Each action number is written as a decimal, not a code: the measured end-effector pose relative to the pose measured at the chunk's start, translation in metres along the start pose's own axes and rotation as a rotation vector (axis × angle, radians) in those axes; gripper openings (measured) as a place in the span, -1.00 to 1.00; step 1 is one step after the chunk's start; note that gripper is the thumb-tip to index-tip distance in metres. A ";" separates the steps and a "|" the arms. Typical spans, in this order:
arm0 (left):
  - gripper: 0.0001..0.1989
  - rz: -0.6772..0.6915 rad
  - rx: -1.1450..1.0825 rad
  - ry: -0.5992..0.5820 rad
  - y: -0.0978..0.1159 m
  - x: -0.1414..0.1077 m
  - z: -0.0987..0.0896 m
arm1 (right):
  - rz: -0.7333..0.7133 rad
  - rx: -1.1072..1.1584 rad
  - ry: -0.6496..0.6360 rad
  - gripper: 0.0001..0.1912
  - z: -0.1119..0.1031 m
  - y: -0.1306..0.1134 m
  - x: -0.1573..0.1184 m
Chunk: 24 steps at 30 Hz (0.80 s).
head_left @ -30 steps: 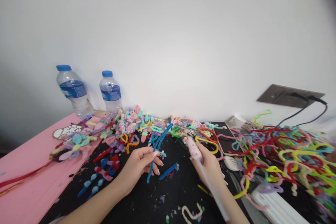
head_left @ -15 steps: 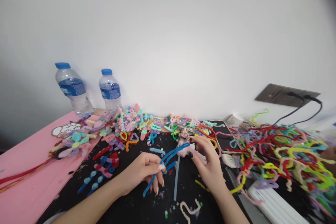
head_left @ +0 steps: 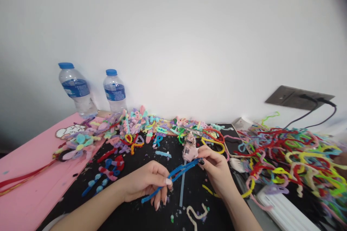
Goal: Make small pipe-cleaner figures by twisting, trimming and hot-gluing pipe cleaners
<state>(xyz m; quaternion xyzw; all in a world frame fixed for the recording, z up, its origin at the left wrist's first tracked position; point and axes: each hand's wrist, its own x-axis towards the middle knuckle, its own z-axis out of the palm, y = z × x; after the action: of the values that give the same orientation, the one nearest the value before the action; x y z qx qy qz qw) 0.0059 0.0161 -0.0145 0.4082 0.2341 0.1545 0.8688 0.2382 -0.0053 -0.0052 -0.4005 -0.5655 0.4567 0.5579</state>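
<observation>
A blue pipe cleaner (head_left: 179, 170), folded into long strands, stretches between my two hands above the black mat. My left hand (head_left: 150, 182) pinches it between thumb and index finger, and its tail sticks out to the lower left. At the folded upper right end, my right hand (head_left: 214, 166) grips it between thumb and fingertips. Just behind that end lies a pale pink glue gun (head_left: 190, 151). Its translucent glue stick (head_left: 182, 187) runs toward me under the blue strands. A short light blue piece (head_left: 163, 154) rests on the mat behind my left hand.
Two water bottles (head_left: 115, 92) stand at the back left, near a pink board (head_left: 29, 151). Pipe-cleaner shapes (head_left: 132, 124) line the wall. A tangled pile (head_left: 292, 151) covers the right, beside a white device (head_left: 284, 209). A cream piece (head_left: 195, 216) lies in front.
My right hand has closed on the folded end of the blue pipe cleaner. The strands now slope less steeply and lie closer together, with the tail shifted slightly left.
</observation>
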 end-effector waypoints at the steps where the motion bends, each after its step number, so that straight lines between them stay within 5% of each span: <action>1: -0.88 0.001 0.001 0.000 0.000 0.000 0.000 | 0.007 0.011 0.004 -0.96 0.000 0.000 0.000; 18: -0.86 0.002 0.013 0.021 0.000 0.001 0.000 | 0.080 0.015 0.042 -0.93 0.003 0.002 0.001; 24: -0.86 0.039 0.018 0.062 0.002 0.001 0.000 | 0.099 -0.024 0.002 -0.72 0.001 0.002 0.000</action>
<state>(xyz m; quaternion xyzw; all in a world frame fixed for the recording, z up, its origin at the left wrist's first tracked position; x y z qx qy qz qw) 0.0068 0.0177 -0.0132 0.4153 0.2543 0.1817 0.8543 0.2371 -0.0049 -0.0075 -0.4351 -0.5495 0.4767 0.5305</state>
